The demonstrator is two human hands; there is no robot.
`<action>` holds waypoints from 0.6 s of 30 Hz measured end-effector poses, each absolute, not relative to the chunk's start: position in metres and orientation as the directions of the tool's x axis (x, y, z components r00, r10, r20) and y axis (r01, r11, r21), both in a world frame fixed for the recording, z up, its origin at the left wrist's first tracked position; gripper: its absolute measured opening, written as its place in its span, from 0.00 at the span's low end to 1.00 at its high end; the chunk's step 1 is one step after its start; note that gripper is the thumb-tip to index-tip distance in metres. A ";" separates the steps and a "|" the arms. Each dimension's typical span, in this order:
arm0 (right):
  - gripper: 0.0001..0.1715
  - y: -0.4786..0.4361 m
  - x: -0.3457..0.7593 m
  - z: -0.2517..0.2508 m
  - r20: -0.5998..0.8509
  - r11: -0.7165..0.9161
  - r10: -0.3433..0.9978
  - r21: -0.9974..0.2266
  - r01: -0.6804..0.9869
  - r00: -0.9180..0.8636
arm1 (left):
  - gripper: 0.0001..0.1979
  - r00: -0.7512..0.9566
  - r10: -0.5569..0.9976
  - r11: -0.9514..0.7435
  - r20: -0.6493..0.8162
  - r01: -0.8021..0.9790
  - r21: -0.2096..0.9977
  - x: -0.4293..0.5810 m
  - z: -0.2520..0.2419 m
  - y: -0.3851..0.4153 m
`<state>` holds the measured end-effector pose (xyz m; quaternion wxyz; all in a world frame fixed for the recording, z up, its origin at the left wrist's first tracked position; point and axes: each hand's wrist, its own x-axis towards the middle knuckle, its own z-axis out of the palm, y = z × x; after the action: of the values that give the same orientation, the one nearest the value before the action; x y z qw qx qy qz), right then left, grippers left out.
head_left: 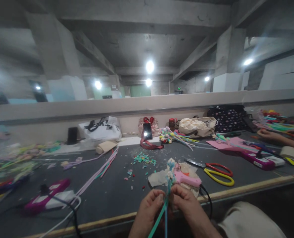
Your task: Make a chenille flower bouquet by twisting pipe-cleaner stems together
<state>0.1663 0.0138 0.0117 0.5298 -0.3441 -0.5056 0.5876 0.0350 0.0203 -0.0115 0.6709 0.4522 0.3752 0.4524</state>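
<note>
Near the table's front edge, my left hand point(150, 206) and my right hand point(185, 205) come together, fingers pinched on a pipe-cleaner flower point(171, 173). It stands upright, with a pale blue and white fuzzy top and a teal part below. Long green and blue stems hang down between my hands. Just behind it, a pink hot glue gun point(188, 179) lies on crumpled pale paper point(158, 178). To its right are scissors point(206, 167) with one red and one yellow handle, blades apart. Clippings of green pipe cleaner point(144, 159) are heaped on the dark table.
A purple power strip point(49, 195) with cables lies left; another purple strip point(257, 161) sits right, by pink paper point(226, 142). Finished pipe-cleaner flowers point(170, 135), a phone point(147, 131) and bags stand along the back. Another person's hand point(269, 136) is at the far right.
</note>
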 end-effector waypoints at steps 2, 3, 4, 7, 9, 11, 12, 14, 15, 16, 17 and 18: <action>0.10 0.014 0.171 0.024 0.145 0.098 0.967 -0.971 -0.219 -0.210 | 0.16 0.321 0.940 0.214 -0.117 -0.287 0.934 0.028 -0.007 0.019; 0.09 0.014 0.173 0.030 0.140 0.093 0.962 -0.976 -0.199 -0.237 | 0.15 0.325 0.936 0.238 -0.135 -0.302 0.923 0.024 -0.002 0.019; 0.08 0.015 0.174 0.036 0.128 0.078 0.951 -0.981 -0.179 -0.282 | 0.13 0.337 0.929 0.269 -0.155 -0.323 0.907 0.021 0.003 0.018; 0.05 0.019 0.173 0.047 0.092 0.045 0.879 -0.993 -0.110 -0.467 | 0.10 0.440 0.884 0.348 -0.159 -0.391 0.852 0.013 0.026 0.015; 0.03 0.021 0.172 0.052 0.097 0.115 0.833 -0.993 -0.001 -0.545 | 0.08 0.502 0.853 0.395 -0.141 -0.446 0.803 0.010 0.039 0.014; 0.02 0.022 0.173 0.057 0.118 0.273 0.809 -0.943 0.190 -0.576 | 0.07 0.518 0.844 0.451 -0.140 -0.542 0.709 0.007 0.047 0.015; 0.03 0.022 0.174 0.060 0.137 0.378 0.794 -0.875 0.304 -0.592 | 0.09 0.530 0.837 0.473 -0.139 -0.572 0.670 0.004 0.049 0.016; 0.06 0.022 0.176 0.064 0.172 0.577 0.748 -0.646 0.500 -0.642 | 0.17 0.558 0.820 0.495 -0.132 -0.573 0.653 -0.006 0.049 0.020; 0.07 0.021 0.177 0.067 0.180 0.652 0.719 -0.510 0.561 -0.672 | 0.21 0.563 0.816 0.486 -0.130 -0.548 0.681 -0.012 0.048 0.022; 0.07 0.022 0.177 0.069 0.179 0.706 0.690 -0.380 0.598 -0.701 | 0.25 0.566 0.814 0.466 -0.126 -0.508 0.724 -0.019 0.049 0.024; 0.08 0.023 0.176 0.072 0.172 0.738 0.669 -0.264 0.621 -0.723 | 0.27 0.567 0.814 0.439 -0.124 -0.462 0.771 -0.025 0.050 0.026; 0.08 0.024 0.174 0.076 0.159 0.756 0.655 -0.168 0.633 -0.739 | 0.26 0.577 0.806 0.412 -0.131 -0.388 0.825 -0.030 0.052 0.028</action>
<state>0.1741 0.0240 0.0757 0.1043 -0.3458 -0.9311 0.0515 -0.0299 0.0283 0.0525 0.7966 0.3921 0.2669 0.3748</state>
